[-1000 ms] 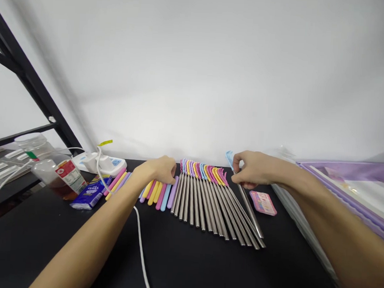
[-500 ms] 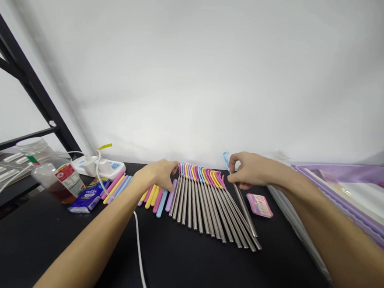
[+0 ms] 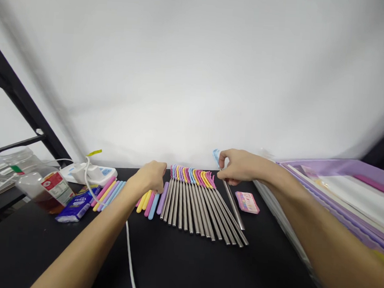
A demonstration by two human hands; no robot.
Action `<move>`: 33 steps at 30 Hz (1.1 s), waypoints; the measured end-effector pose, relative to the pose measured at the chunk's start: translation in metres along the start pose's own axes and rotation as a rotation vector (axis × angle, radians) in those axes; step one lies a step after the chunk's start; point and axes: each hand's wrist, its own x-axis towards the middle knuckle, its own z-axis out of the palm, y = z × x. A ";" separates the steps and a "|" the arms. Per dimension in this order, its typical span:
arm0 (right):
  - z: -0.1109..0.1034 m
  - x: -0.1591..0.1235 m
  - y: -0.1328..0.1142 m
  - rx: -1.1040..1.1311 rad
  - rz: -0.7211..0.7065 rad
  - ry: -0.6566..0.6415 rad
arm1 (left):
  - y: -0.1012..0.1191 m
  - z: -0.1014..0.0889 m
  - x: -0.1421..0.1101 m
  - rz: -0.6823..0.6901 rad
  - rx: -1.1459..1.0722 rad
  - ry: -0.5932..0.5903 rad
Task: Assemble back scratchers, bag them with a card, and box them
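My right hand (image 3: 238, 165) pinches a metal rod with a light blue end (image 3: 216, 155), near the join of the two. The rod slants down to the right on the black table. My left hand (image 3: 150, 176) is at the left end of a row of metal rods (image 3: 197, 208) with curved, coloured ends (image 3: 193, 175) by the wall. Its fingers are curled; what they hold, if anything, is hidden. Just under it lie a purple stick (image 3: 162, 198) and a light blue stick (image 3: 153, 206). Yellow and pink sticks (image 3: 143, 201) are partly covered by the hand.
More coloured sticks (image 3: 107, 193) lie left of my forearm, beside a white power strip (image 3: 106, 173) and its cable (image 3: 130, 258). A blue wrapper (image 3: 77, 205) and a plastic bottle (image 3: 34, 183) stand farther left. At right are a pink card (image 3: 247, 202) and a purple bin (image 3: 325, 164).
The view has turned, so the whole scene sits farther left in the picture. My left hand's fingers look more drawn together. My right hand still pinches the same rod.
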 end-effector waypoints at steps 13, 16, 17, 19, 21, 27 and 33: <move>-0.006 -0.006 0.003 0.046 -0.041 0.036 | 0.003 0.000 -0.001 -0.051 -0.039 -0.032; -0.007 -0.007 0.003 0.037 -0.039 0.041 | 0.002 0.000 0.000 -0.050 -0.046 -0.040; -0.007 -0.007 0.002 0.036 -0.038 0.045 | 0.002 0.001 0.000 -0.050 -0.048 -0.041; -0.007 -0.008 0.002 0.035 -0.037 0.050 | 0.001 0.002 0.002 -0.052 -0.048 -0.043; -0.006 -0.008 0.002 0.039 -0.037 0.048 | 0.001 0.003 0.004 -0.053 -0.043 -0.044; -0.004 -0.004 0.005 0.046 -0.044 0.044 | -0.005 0.000 0.005 -0.023 -0.073 -0.055; -0.006 -0.003 0.010 0.385 -0.069 0.002 | -0.016 -0.036 -0.018 0.119 -0.275 -0.048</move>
